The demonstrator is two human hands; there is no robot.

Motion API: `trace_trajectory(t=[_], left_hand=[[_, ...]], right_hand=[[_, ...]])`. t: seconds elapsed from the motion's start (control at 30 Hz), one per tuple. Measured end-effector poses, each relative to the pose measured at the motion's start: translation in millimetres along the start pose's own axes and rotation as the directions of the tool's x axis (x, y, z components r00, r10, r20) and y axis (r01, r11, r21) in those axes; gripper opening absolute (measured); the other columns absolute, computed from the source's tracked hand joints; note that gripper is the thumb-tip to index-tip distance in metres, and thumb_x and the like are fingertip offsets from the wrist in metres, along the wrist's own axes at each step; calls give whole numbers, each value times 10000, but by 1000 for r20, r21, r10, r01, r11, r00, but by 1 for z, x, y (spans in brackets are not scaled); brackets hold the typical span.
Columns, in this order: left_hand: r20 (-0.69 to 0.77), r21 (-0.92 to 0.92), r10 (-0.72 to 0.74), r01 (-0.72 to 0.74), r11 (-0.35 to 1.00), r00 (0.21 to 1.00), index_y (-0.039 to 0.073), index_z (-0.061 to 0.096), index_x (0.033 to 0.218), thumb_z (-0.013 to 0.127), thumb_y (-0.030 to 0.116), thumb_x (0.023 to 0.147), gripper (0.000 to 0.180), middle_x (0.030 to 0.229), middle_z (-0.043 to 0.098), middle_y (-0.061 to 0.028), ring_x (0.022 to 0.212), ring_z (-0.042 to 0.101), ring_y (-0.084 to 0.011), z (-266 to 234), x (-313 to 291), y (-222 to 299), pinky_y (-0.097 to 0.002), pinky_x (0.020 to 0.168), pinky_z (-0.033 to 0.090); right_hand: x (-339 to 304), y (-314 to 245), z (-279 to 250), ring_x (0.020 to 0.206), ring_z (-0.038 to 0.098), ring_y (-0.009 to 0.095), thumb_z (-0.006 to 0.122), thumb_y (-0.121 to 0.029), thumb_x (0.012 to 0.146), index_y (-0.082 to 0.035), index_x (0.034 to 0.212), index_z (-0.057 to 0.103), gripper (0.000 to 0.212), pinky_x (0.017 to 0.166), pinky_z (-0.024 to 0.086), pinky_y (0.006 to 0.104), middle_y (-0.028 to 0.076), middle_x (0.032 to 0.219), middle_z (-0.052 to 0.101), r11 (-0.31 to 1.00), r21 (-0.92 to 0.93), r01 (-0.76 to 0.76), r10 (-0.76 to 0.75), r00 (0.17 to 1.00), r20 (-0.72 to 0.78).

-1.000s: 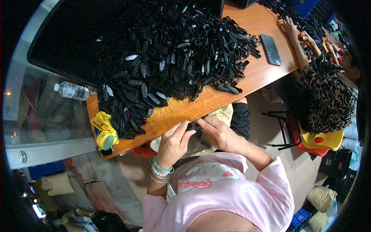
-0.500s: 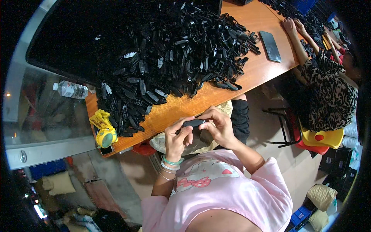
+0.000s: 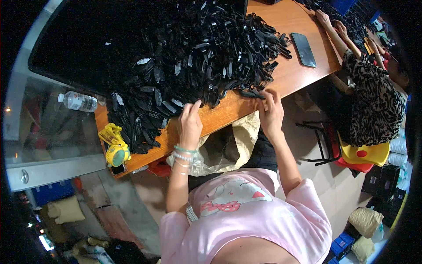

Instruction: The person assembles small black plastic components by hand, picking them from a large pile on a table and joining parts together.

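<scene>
A big heap of small black plastic clip-like parts (image 3: 211,53) covers much of the wooden table (image 3: 224,115). My left hand (image 3: 190,127), with bracelets at its wrist, reaches over the table's near edge to the front of the heap. Its fingers are bent together, and whether a part sits in them is hidden. At the right end of the heap, my right hand (image 3: 271,115) pinches a black plastic part (image 3: 251,94) that lies on the wood. Below the edge, between my hands, hangs a pale open sack (image 3: 246,134).
A phone (image 3: 303,49) lies on the table at the right. To the left are a yellow handheld fan (image 3: 118,149) and a plastic bottle (image 3: 78,101). Another person (image 3: 373,99) works at the far right, beside a yellow and red chair (image 3: 362,154).
Both hands were together over the sack, holding one black part. They have parted and moved forward to the heap; that part no longer shows between them.
</scene>
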State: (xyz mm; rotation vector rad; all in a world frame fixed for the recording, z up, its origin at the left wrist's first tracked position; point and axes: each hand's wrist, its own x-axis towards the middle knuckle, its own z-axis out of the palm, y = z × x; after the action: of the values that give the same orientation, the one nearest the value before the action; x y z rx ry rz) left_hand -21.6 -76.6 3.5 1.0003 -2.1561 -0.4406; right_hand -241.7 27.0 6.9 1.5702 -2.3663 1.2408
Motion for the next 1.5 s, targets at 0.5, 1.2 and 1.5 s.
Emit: trace_trajectory(t=[0.5, 1.2, 1.5], left_hand=[[-39, -294, -402, 374, 880, 915, 4, 492, 924, 594, 63, 840, 145, 770, 548, -100, 549, 522, -187, 12, -26, 9, -318, 502, 418], [338, -726, -360, 484, 489, 870, -69, 561, 1099, 582, 45, 858, 268, 828, 632, -70, 581, 553, -77, -41, -65, 47, -190, 499, 410], [226, -687, -374, 419, 593, 900, -88, 574, 1078, 597, 38, 853, 259, 791, 611, -85, 552, 539, -87, -40, -74, 55, -204, 519, 421]], right_hand=[[-9, 14, 12, 676, 583, 183, 668, -8, 764, -15, 974, 641, 212, 573, 479, 294, 96, 1009, 595, 983, 119, 137, -126, 988, -92], [-39, -81, -13, 761, 556, 243, 591, -53, 834, 21, 1096, 581, 272, 696, 441, 315, 130, 827, 568, 716, 683, -145, -230, 875, 426], [-33, -86, -30, 890, 532, 318, 506, 6, 862, 18, 1288, 425, 434, 814, 420, 348, 187, 992, 527, 803, 593, -55, -367, 739, 565]])
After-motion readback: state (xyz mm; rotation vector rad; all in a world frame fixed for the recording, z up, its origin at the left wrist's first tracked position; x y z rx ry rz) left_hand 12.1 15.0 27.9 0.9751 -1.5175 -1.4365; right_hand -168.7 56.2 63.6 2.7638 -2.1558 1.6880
